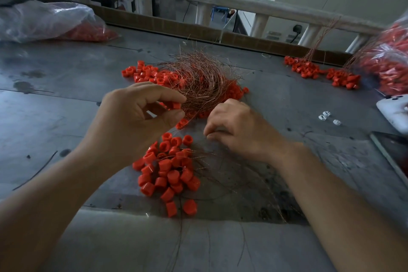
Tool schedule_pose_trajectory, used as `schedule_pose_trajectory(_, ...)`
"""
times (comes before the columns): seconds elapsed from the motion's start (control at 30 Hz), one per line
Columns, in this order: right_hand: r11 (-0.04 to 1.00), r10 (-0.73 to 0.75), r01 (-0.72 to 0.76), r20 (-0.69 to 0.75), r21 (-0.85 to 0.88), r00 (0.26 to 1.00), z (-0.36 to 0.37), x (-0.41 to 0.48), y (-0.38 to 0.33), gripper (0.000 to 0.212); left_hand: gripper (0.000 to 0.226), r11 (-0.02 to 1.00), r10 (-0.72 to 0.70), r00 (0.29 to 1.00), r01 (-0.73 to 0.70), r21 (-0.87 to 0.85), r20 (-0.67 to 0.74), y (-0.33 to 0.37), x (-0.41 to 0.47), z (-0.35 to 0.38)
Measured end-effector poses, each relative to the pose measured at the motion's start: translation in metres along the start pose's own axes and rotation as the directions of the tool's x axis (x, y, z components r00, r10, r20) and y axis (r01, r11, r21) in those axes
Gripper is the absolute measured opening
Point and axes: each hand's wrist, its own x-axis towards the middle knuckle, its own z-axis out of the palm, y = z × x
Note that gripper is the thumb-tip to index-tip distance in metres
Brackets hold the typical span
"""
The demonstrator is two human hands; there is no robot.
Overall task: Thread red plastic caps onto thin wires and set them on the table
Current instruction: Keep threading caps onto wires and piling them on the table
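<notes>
Red cap [176, 105] pinched by left hand [132, 115], right hand [234, 130] curled — wires [198, 77] behind

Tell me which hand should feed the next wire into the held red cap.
Right. The left hand pinches the red cap beside the wire tangle; the right hand sits beside it over loose wires, though any wire in its fingers is too thin to see.

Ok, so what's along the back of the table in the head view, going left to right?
Clear plastic bag of red caps → tangled nest of thin copper wire → small heaps of wired red caps → second clear bag stuffed with red caps.
</notes>
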Motion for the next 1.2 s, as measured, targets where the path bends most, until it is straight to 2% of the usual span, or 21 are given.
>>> schedule_pose_trajectory(0.1, 0.996, 0.02, -0.01, -0.103, 0.094, 0.995, -0.0086, -0.0025, 0.0033, 0.008, 0.03, 1.0, -0.012, 1.0, 0.012, -0.005, -0.014, -0.0013, 0.0006, -0.0007)
schedule_pose_trajectory(0.17, 0.995, 0.043, -0.033, -0.107, 0.098, 0.993, -0.0106, -0.0037, 0.005, 0.009, 0.031, 1.0, -0.014, 1.0, 0.014, 0.001, -0.021, -0.0016, 0.0008, -0.0006)
schedule_pose_trajectory(0.37, 0.999, 0.051, -0.051, 0.032, -0.002, 0.998, -0.004, -0.0026, 0.0043, 0.017, 0.031, 1.0, -0.012, 1.0, 0.012, 0.005, -0.007, -0.0004, 0.0004, 0.0008)
schedule_pose_trajectory(0.57, 0.998, 0.055, -0.058, 0.103, 0.025, 0.993, -0.0059, -0.0059, 0.0046, 0.017, 0.034, 1.0, -0.002, 1.0, 0.003, 0.005, -0.006, -0.0006, 0.0007, 0.0014)
schedule_pose_trajectory(0.77, 0.999, 0.046, -0.046, 0.146, -0.006, 0.988, -0.0066, -0.0053, 0.0056, 0.008, 0.034, 1.0, 0.007, 1.0, -0.007, 0.011, -0.003, -0.0004, 0.0004, 0.0016)
schedule_pose_trajectory(0.93, 0.998, 0.066, -0.062, 0.154, -0.028, 0.986, -0.008, -0.0055, 0.0062, 0.013, 0.033, 1.0, 0.005, 1.0, -0.005, 0.003, -0.002, -0.0005, 0.0005, 0.0019)
schedule_pose_trajectory(1.0, 0.996, 0.092, -0.089, 0.156, -0.029, 0.984, -0.0089, -0.0063, 0.0074, 0.014, 0.033, 1.0, 0.006, 1.0, -0.006, 0.006, 0.001, -0.0015, 0.0006, 0.0023)
schedule_pose_trajectory(1.1, 0.99, 0.134, -0.139, 0.167, 0.018, 0.977, -0.0097, -0.006, 0.007, 0.005, 0.034, 1.0, 0.006, 1.0, -0.006, 0.011, 0.03, -0.0031, 0.0006, 0.0048)
schedule_pose_trajectory(1.2, 0.993, 0.119, -0.121, 0.207, -0.002, 0.971, -0.0074, -0.0039, 0.0074, 0.013, 0.031, 1.0, 0.002, 0.997, -0.004, 0.015, 0.079, -0.0054, -0.0002, 0.008)
